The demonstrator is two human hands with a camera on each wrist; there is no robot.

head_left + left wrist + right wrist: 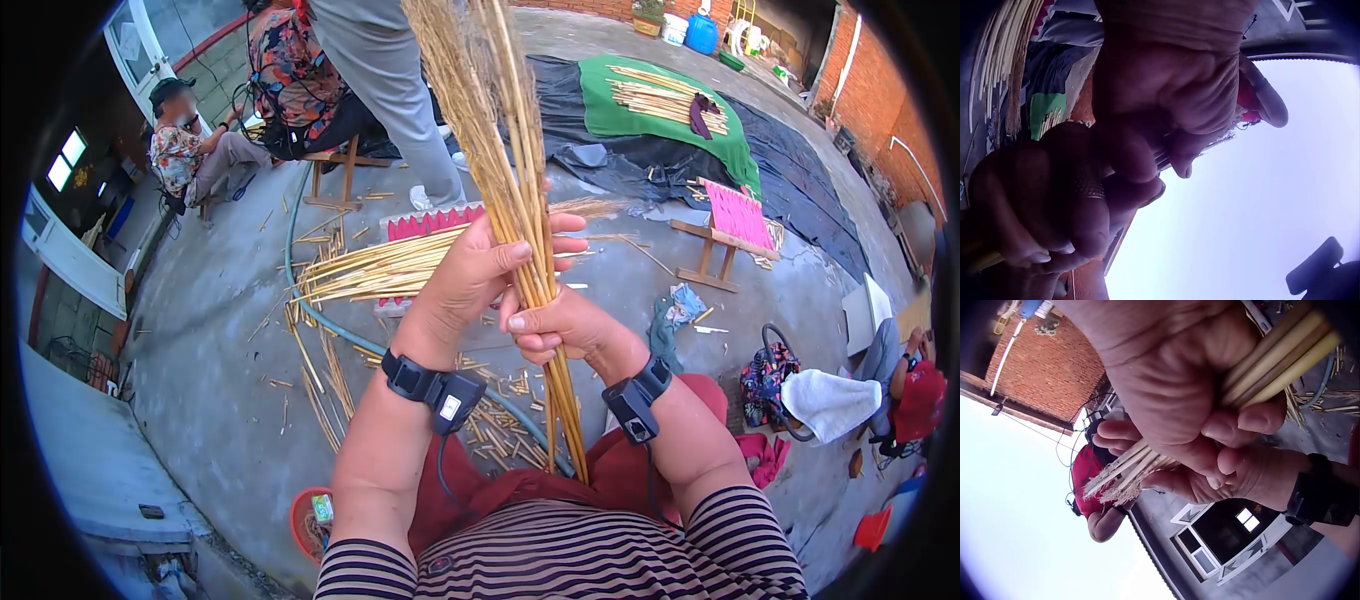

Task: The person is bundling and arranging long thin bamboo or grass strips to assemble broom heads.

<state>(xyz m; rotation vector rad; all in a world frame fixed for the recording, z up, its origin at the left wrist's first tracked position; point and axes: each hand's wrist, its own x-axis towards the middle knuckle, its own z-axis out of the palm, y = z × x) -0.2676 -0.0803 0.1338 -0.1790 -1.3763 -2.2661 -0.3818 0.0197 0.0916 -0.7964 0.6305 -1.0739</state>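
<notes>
A bundle of long stalks [565, 410] with feathery plumes [455, 75] stands nearly upright before the striped shirt, lower ends by the lap. Higher on it, the left hand [480, 262] holds the stalks, thumb in front and fingers emerging behind. Just below, the right hand [565, 325] grips the bundle with curled fingers. The right wrist view shows stalks [1285, 359] passing through the right hand [1179, 387], with the left hand [1254, 475] close against it. In the left wrist view, the left hand [1172, 75] hides most stalks beside the right hand [1054, 194].
Yellow stalks [380, 265] lie on a red-toothed rack [435, 222]. Short cut pieces [500, 430] and a hose [290, 235] are on the ground. A person in grey trousers [385, 75] stands ahead. Right are a wooden stand [710, 255] and green cloth [610, 115].
</notes>
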